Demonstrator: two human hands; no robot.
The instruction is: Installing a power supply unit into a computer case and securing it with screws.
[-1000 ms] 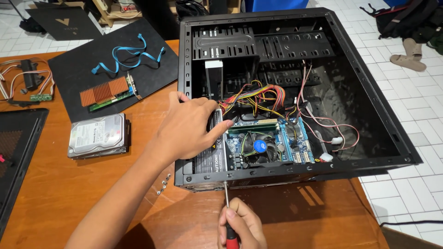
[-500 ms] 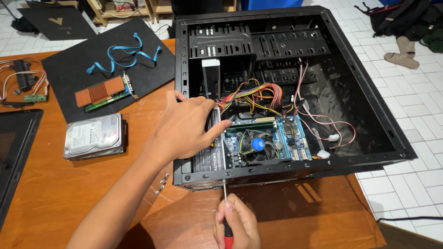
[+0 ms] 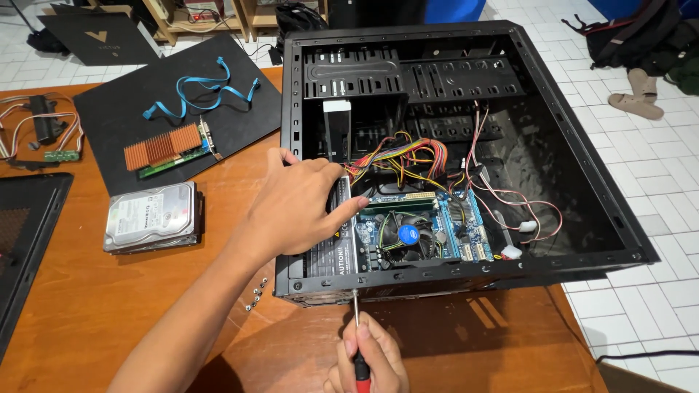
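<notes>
Right hand [image 3: 368,360] grips a red screwdriver [image 3: 356,327], its tip at the computer case [image 3: 466,280] rear edge on the desk [image 3: 87,313]. Left hand [image 3: 298,207] presses the power supply [image 3: 331,244] flat — the tip could slip (off-angle push), scratching the case or dropping the screw.

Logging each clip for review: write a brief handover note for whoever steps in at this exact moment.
Left hand rests on the grey power supply box inside the open black computer case.
Right hand holds the red-handled screwdriver, tip at the case's near edge.
Small silver screws lie loose on the wooden table.
The box sits in the case; whether it is fastened can't be told.
</notes>
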